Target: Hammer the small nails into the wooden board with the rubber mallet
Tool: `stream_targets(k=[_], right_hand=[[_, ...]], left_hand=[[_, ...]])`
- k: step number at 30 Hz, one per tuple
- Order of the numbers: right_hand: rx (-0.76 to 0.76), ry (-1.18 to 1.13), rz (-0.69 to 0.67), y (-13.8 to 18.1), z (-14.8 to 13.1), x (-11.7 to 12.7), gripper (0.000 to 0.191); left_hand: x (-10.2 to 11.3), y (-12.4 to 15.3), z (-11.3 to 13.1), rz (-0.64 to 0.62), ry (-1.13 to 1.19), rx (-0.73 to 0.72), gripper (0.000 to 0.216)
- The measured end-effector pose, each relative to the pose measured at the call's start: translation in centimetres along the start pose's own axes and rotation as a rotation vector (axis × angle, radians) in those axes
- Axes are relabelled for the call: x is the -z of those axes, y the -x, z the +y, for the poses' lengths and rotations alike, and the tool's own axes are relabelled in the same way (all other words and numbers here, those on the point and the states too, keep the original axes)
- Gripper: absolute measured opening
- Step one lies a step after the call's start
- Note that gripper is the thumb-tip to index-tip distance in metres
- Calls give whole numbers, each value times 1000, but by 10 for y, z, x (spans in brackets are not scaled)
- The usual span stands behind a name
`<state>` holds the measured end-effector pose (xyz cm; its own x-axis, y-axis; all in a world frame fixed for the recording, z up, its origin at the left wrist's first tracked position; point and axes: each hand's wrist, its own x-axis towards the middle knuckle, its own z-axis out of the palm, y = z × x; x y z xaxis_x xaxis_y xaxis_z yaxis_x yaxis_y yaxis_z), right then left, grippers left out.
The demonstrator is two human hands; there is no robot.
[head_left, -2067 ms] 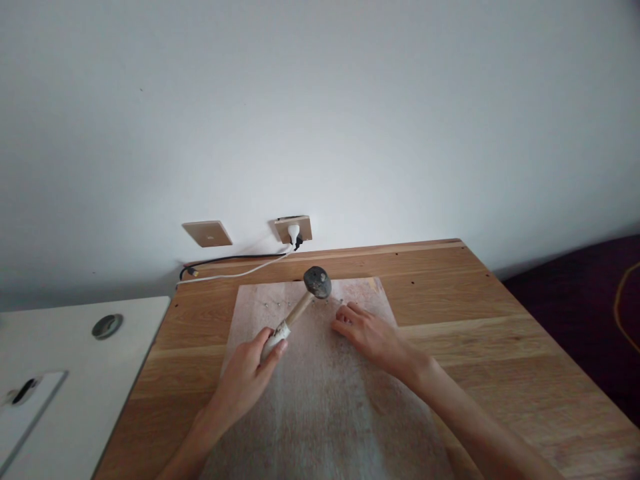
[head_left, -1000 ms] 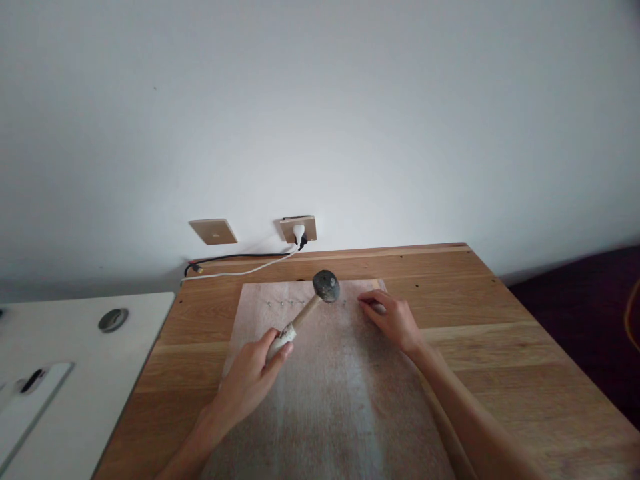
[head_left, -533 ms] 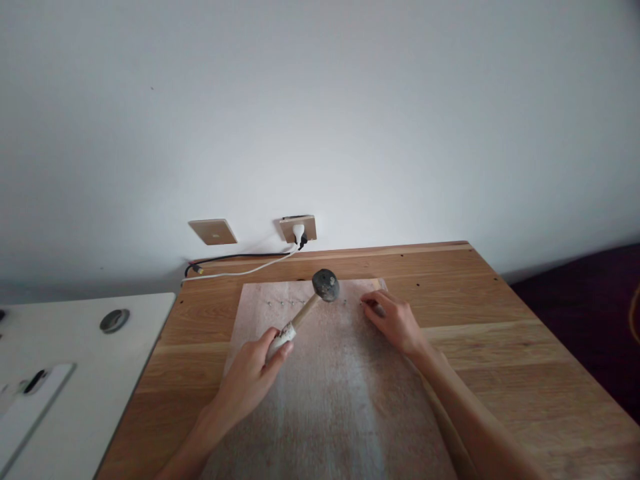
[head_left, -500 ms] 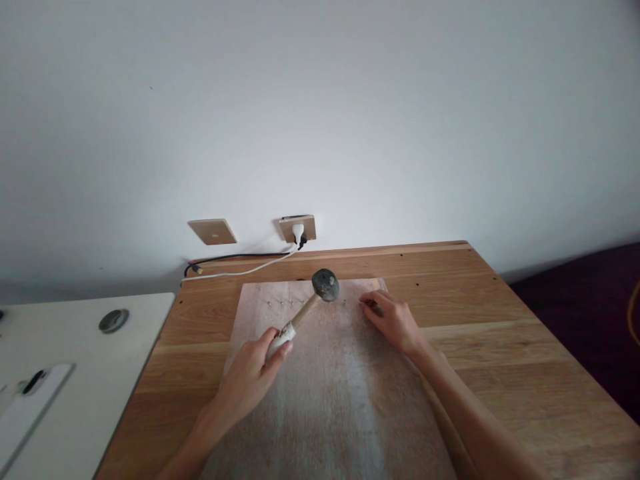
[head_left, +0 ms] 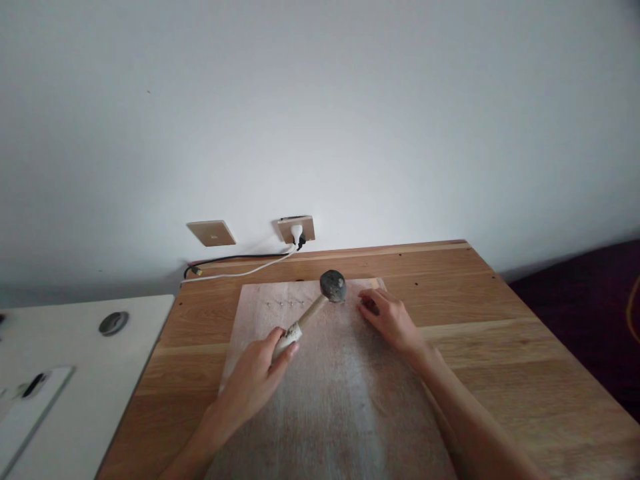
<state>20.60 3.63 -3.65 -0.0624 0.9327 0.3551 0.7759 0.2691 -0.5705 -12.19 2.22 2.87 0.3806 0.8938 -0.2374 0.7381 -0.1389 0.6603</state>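
My left hand (head_left: 255,370) is closed round the white-wrapped grip of a rubber mallet (head_left: 333,286). Its dark head hangs over the far part of a worn wooden board (head_left: 320,400), just left of my right hand (head_left: 393,320). The right thumb and forefinger pinch a small nail at the board's far right; the fingers mostly hide it. To the left, several small nails (head_left: 281,304) stand in a row across the board. The mallet head covers part of that row.
Under the board is a wooden table (head_left: 500,373) against a pale wall. A socket (head_left: 296,230) holds plugs, with black and white cables (head_left: 240,274) trailing left along the table's back edge. On the left stands a white desk (head_left: 125,360); dark purple fabric (head_left: 585,313) lies at the right.
The mallet has moved slightly right, its head closer to my right hand. My right hand stays almost in the same spot, still pinching.
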Motion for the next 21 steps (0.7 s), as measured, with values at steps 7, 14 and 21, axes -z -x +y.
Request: stream_targets(k=[7, 14, 21], right_hand=[[-42, -3, 53, 10, 3, 7, 32], [-123, 17, 136, 39, 14, 25, 36], [-134, 13, 184, 57, 12, 30, 32]], left_hand=[[-13, -21, 25, -54, -113, -98, 32], [-27, -31, 28, -103, -183, -112, 34], [-26, -17, 28, -124, -140, -120, 38]])
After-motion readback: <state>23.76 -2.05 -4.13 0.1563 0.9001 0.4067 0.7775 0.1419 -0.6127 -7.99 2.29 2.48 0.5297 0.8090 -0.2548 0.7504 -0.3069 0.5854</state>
